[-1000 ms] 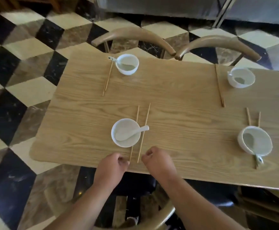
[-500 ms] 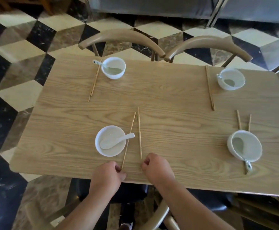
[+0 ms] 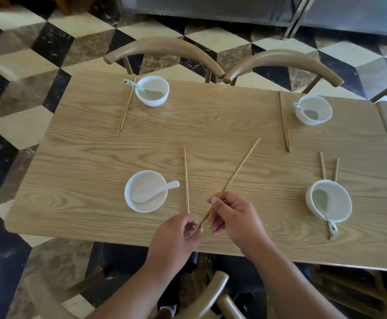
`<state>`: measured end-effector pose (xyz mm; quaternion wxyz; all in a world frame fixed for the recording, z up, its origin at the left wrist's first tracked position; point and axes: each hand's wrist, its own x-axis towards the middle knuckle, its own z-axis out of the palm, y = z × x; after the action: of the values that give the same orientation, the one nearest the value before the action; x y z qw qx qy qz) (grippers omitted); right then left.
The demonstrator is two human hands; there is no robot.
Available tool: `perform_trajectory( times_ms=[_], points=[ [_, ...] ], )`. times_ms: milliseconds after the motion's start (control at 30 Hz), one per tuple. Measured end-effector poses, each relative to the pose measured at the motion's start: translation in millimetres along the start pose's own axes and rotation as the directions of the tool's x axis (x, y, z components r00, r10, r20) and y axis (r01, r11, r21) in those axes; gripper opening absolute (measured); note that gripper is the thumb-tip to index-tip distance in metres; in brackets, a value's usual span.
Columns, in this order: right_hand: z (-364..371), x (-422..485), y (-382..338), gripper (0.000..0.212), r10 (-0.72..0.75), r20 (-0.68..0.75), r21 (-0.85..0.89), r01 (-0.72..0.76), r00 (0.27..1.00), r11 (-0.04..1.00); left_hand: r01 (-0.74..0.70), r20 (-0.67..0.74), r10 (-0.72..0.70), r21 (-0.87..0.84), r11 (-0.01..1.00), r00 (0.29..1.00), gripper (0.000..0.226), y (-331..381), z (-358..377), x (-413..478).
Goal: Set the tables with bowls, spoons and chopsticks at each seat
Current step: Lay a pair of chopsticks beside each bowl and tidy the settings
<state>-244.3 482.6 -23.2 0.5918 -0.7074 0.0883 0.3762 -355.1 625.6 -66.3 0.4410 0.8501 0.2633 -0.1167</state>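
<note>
Head view, wooden table (image 3: 211,125) with 4 white bowls, right hand (image 3: 236,217) pinching a tilted chopstick (image 3: 236,173) near the front edge, left hand (image 3: 176,238) curled at the other chopstick's (image 3: 186,178) near end, grasp unclear, near-left bowl (image 3: 145,191) with spoon (image 3: 153,192) just left.

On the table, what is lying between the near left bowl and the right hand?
In the head view, one chopstick lies flat between that bowl and the right hand, which holds the other chopstick.
</note>
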Motion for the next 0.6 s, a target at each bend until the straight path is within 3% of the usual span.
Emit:
perform_trajectory(
  times_ms=[67, 133, 167, 267, 500, 533, 600],
  points=[
    [-15, -7, -12, 0.012, -0.123, -0.123, -0.039, 0.119, 0.985, 0.992, 0.046, -0.017, -0.046, -0.031, 0.998, 0.999, 0.021, 1, 2, 5],
    [-28, -8, -17, 0.012, -0.288, -0.234, -0.316, 0.207, 0.929, 0.926, 0.114, -0.032, -0.113, 0.026, 0.993, 0.993, 0.024, -2, 4, 12],
    [-31, -3, -18, 0.014, -0.368, -0.228, -0.504, 0.214, 0.901, 0.837, 0.140, -0.038, -0.138, 0.062, 0.988, 0.990, 0.024, -4, 5, 16],
    [-32, 28, -16, 0.030, -0.414, -0.070, -0.833, 0.175, 0.907, 0.524, 0.168, -0.051, -0.164, 0.091, 0.982, 0.985, 0.018, -10, 10, 24],
    [11, 96, -2, 0.046, -0.377, 0.209, -0.965, 0.252, 0.902, 0.068, 0.211, -0.074, -0.207, 0.040, 0.977, 0.975, 0.015, -31, 7, 31],
    [15, 97, -1, 0.050, -0.374, 0.207, -0.966, 0.250, 0.904, 0.068, 0.208, -0.070, -0.205, 0.034, 0.978, 0.976, 0.016, -34, 6, 31],
    [20, 88, 4, 0.056, -0.344, 0.122, -0.949, 0.211, 0.931, 0.234, 0.207, -0.045, -0.206, 0.025, 0.978, 0.978, 0.017, -36, 4, 33]
  ],
)
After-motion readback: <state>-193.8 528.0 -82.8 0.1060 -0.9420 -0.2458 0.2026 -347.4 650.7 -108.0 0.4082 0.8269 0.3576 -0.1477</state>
